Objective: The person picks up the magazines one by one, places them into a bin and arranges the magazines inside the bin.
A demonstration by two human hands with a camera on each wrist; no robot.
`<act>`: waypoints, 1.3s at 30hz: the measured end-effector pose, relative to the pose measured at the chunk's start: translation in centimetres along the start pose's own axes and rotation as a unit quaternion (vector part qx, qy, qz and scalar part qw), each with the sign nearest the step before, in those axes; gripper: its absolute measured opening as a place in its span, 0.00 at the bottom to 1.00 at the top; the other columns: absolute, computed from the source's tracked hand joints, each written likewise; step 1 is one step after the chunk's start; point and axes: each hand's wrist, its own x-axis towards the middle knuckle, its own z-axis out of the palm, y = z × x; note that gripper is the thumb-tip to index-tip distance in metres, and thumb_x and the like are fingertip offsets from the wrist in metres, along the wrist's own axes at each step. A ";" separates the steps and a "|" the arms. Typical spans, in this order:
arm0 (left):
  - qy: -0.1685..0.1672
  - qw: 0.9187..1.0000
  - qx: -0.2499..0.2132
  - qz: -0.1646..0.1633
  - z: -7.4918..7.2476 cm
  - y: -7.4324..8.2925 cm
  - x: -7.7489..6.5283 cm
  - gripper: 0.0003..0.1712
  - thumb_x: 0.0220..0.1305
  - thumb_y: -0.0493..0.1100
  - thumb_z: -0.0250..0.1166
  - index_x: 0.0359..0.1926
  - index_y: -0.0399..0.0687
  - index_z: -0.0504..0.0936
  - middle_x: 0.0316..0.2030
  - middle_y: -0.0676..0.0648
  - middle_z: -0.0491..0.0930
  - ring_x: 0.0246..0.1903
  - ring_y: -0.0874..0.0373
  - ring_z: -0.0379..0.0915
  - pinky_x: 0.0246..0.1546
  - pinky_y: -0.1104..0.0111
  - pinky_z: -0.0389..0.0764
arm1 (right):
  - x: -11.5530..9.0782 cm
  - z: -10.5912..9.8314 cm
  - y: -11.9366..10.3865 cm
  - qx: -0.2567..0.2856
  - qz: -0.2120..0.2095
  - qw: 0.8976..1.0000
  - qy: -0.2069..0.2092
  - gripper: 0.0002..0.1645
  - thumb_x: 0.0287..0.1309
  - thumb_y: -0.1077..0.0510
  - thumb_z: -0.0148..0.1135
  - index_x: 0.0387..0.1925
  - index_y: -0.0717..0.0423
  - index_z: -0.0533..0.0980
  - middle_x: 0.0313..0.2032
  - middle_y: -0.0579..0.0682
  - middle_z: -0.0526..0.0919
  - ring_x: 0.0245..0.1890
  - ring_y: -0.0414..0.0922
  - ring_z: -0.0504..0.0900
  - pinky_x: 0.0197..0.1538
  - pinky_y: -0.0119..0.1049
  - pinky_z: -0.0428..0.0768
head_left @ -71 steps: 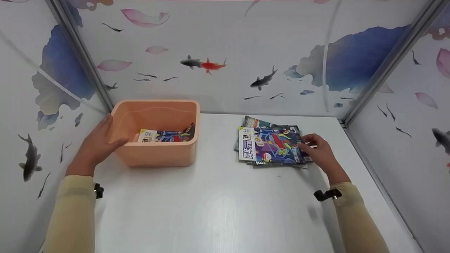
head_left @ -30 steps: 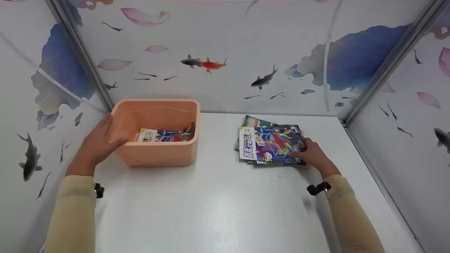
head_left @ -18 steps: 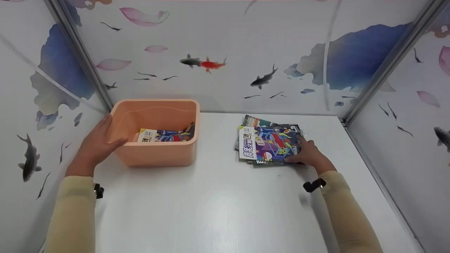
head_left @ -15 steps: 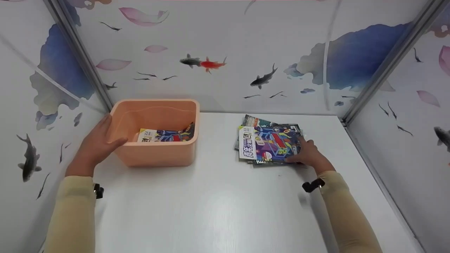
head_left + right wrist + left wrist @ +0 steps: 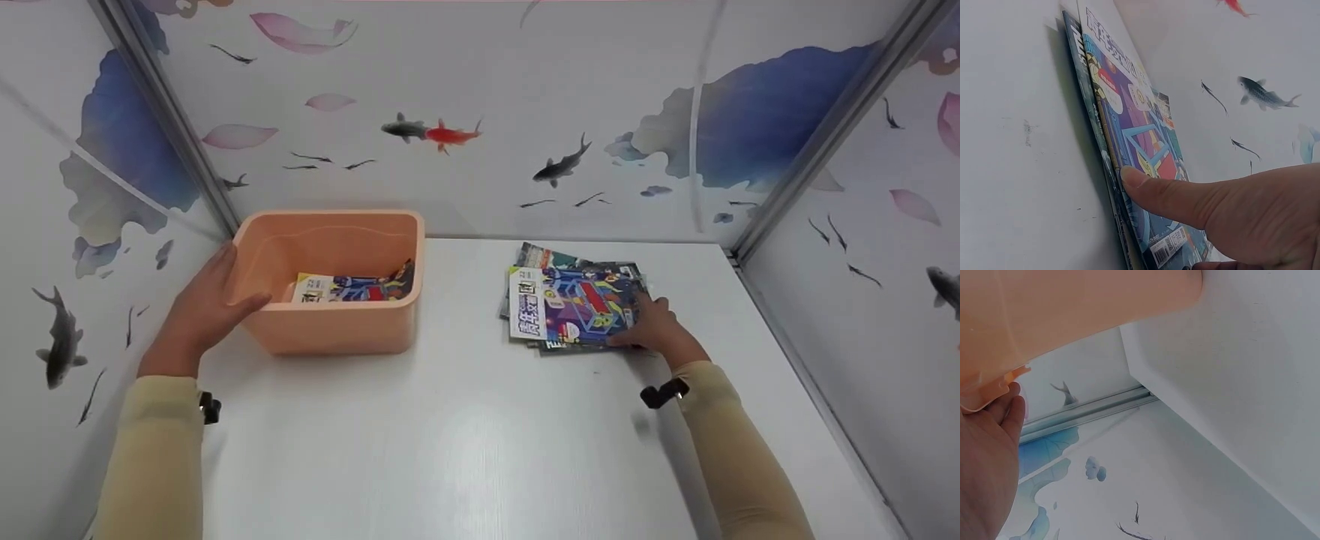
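Note:
An orange-pink plastic bin stands at the back left with magazines lying inside it. My left hand grips its left end, thumb over the front rim. The left wrist view shows those fingers under the bin's rim. On the right is a loosely fanned stack of several magazines, a colourful purple-blue magazine on top. My right hand holds its right edge. In the right wrist view the thumb presses on the cover near the edge; the other fingers are mostly hidden.
Everything stands on a white table. White panels with painted fish and petals, such as the back wall, close in the rear and both sides. A metal post rises behind the bin at the left corner.
My right hand has moved left from the stack's right edge, and its thumb now lies on the top magazine's cover. My left hand and the bin have stayed in place.

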 end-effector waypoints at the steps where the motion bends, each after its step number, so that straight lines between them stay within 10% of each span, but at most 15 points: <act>1: 0.000 1.000 0.001 -0.001 0.0 0.0 0.0 0.69 0.69 0.76 0.67 0.92 0.57 0.36 0.90 0.42 0.37 0.86 0.28 0.42 0.75 0.22 0.52 | 0.0 0.0 -0.1 -0.001 0.001 1.000 0.000 0.78 0.57 0.40 0.86 0.89 0.64 0.44 0.76 0.79 0.51 0.75 0.75 0.58 0.77 0.75 0.62; 39: 0.010 1.000 -0.001 0.010 0.2 -0.2 -0.1 0.68 0.71 0.74 0.67 0.92 0.52 0.37 0.90 0.40 0.38 0.86 0.29 0.41 0.76 0.23 0.52 | 1.0 -0.2 0.4 0.033 -0.004 0.999 -0.039 0.90 0.55 0.40 0.88 0.89 0.56 0.26 0.85 0.76 0.44 0.85 0.73 0.46 0.84 0.69 0.51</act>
